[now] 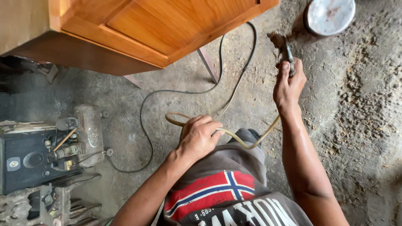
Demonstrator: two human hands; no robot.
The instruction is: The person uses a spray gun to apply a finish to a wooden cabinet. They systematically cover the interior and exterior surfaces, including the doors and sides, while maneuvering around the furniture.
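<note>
Head view: spray gun (286, 52) with lidded metal cup (328, 16), contents hidden, gripped in right hand (288, 86), arm raised over the floor (360, 125). Left hand (197, 137) closed around tan air hose (234, 136) near the waist.

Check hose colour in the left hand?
Pale yellowish-tan hose, gripped by the left hand; it runs toward the spray gun. Head view.

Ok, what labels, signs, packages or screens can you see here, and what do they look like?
Shirt print: bottom centre, red rectangle with a white-edged blue cross, white lettering beneath.
Sticker: small, pale, rounded square on the black machine, lower left.
No packages, signs or screens.
</note>
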